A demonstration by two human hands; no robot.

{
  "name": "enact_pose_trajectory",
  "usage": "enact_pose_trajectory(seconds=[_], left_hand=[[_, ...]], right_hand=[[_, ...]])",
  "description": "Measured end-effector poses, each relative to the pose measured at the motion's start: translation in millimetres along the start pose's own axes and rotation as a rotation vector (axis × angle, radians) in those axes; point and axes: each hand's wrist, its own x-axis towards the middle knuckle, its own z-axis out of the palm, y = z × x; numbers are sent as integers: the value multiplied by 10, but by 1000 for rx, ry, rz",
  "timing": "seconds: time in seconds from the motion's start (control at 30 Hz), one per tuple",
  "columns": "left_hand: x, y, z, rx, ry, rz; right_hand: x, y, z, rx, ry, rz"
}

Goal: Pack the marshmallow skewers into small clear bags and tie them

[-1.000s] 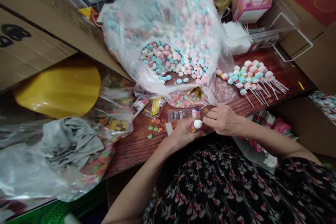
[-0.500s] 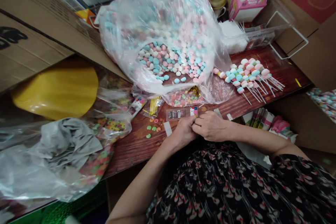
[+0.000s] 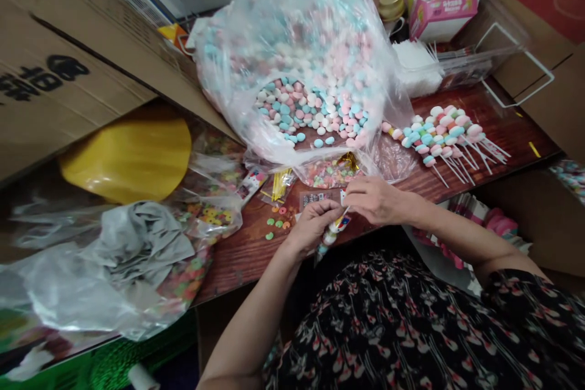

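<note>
My left hand (image 3: pixel 315 222) is closed around a candy skewer (image 3: pixel 326 241) in a clear printed wrapper, above the table's front edge. The skewer slants, with its pale candies hanging below the hand. At its upper end, the fingers of my right hand (image 3: pixel 377 200) pinch together by a thin white stick (image 3: pixel 346 211). Whether they grip the stick or the gathered wrapper, I cannot make out. Behind my hands lies a flat clear printed packet (image 3: pixel 319 197), partly covered. A small bag of yellow ties (image 3: pixel 280 184) and several loose candy rings (image 3: pixel 277 220) are to its left.
A large clear bag (image 3: pixel 292 30) of pastel candies fills the back. Finished-looking candy skewers (image 3: pixel 445 131) are piled at right, before a clear plastic bin (image 3: pixel 503 58). Left are a cardboard box (image 3: pixel 137 55), a yellow rounded object (image 3: pixel 132 161) and a grey cloth (image 3: pixel 137 241).
My hands have moved apart slightly, the right one rising, and the wrapped candy skewer now shows below the left. The whole view has shifted, so things appear farther right.
</note>
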Motion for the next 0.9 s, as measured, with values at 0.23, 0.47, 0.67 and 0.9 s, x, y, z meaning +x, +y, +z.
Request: enact_pose_trajectory(seconds=[0.23,0.47,0.67,0.9], left_hand=[[112,7,164,91,226,338],[119,50,254,-223,443,411],[130,14,383,-190,480,566],[-1,-105,376,-303,290,393]], right_hand=[[43,53,119,7,28,8],[6,-131,251,451,522,502],[83,-361,481,535,574,560],[80,-241,408,523,584,463]])
